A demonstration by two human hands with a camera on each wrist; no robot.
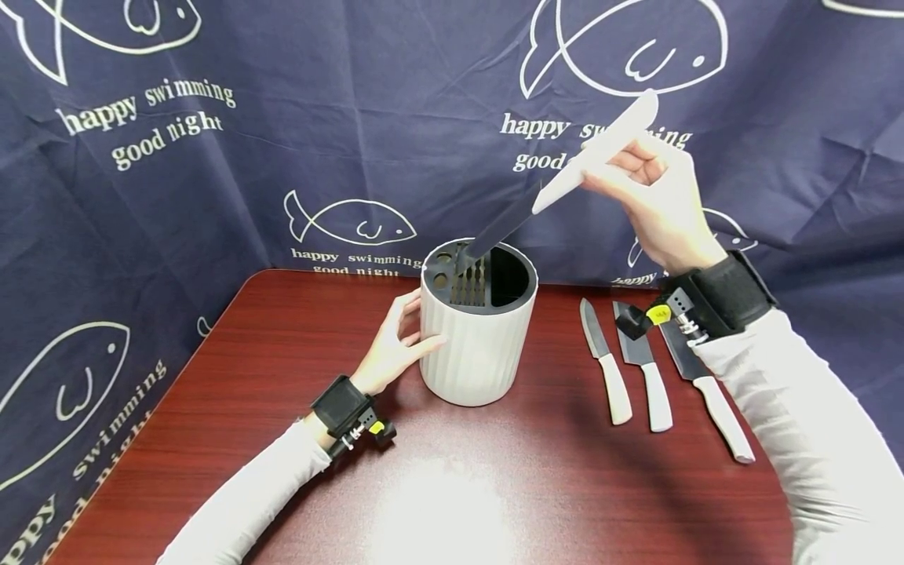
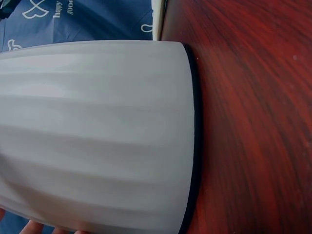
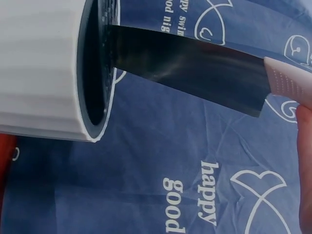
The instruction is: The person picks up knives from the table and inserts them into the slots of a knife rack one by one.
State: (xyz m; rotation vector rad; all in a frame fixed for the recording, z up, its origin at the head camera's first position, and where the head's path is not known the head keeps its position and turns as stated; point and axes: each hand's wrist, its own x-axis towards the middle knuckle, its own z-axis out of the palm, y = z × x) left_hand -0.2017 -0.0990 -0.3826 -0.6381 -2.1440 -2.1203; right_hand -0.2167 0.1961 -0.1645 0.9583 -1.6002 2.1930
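Observation:
A white ribbed knife holder with a black slotted top stands upright on the table. My left hand holds its left side, thumb on the front and fingers round the back; fingertips show at the lower edge of the left wrist view. Above and right of it, my right hand pinches the white handle of a wide-bladed kitchen knife. The dark blade slants down to the left, its tip end right at the slots in the top.
On the right of the reddish-brown table lie a narrow knife, a broader knife and a larger knife, all with white handles. A dark blue fish-print cloth hangs close behind the table.

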